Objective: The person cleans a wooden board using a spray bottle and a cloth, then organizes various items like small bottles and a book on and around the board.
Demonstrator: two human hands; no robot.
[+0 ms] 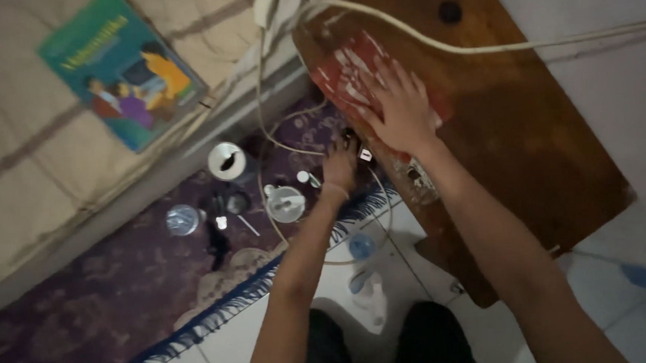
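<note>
Right hand (401, 109) lies flat, fingers spread, palm pressed on a worn red rectangular pad w/ white scuffs (354, 82) that sits on the near-left part of a dark brown wooden board (513, 117). Pad's long axis runs diagonally, from upper left by the board's rounded end down toward the wrist. Nothing is gripped; the hand only bears down on it.

Left hand (339, 165) is lower and further left, at the board's left edge, knuckles up and fingers curled down toward a small dark part (349, 136) where board meets the purple patterned rug w/ blue fringe (121, 306). Can't tell whether it pinches anything, fingertips are hidden under the hand. A small white bit (365, 155) lies just beside it, between the two hands.

So the pad is directly under the rt hand, and just up-right of the lt hand; both hands near each other.

Left of the lt hand, on the rug: a round white cap-like piece (286, 203), a shiny round metal tin (226, 160), a clear round lid (182, 219), plus smaller dark bits too dim to name. A cream cable (479, 47) crosses the board above the pad. A teal illustrated book (122, 67) lies on beige bedding, well apart.

Dim, blurry; board's lower end partly covered by the rt forearm, its far edge cut off
</note>
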